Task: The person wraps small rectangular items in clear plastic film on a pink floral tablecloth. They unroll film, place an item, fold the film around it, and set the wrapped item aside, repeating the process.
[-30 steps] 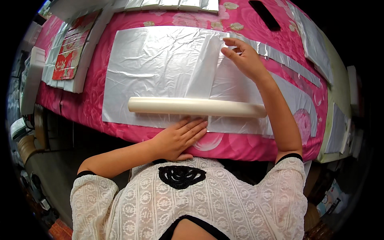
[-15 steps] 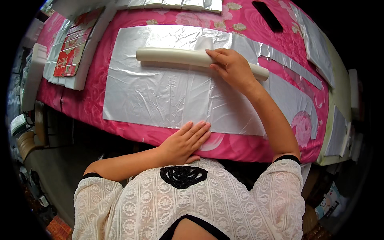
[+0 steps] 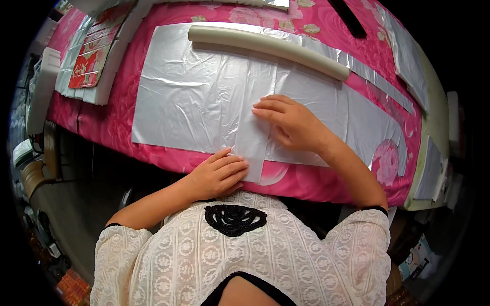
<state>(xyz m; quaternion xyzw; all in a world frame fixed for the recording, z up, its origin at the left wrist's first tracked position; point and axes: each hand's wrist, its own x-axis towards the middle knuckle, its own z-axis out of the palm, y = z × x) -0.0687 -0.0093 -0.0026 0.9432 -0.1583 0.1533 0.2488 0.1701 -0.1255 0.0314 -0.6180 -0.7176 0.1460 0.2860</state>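
A white tube-shaped roll lies slantwise across the far part of silvery plastic sheets on the table, with neither hand on it. In front of it a narrow, whitish film strip runs toward me, its near end sticking out past the sheets' front edge. My left hand lies flat at the table edge, fingers stretched out beside the strip's near end. Over the strip's right side is my right hand, palm down, fingers bent a little and thumb apart; whether it touches the film is unclear.
A pink flowered cloth covers the table. White foam blocks with a red flowered panel stand at the far left. A black bar-like object lies at the far right, near more silvery sheets. A stool stands lower left.
My right hand has let go of the roll, which now lies farther away, and has come nearer to me. My left hand has shifted slightly left. The film strip now reaches past the sheets' front edge.
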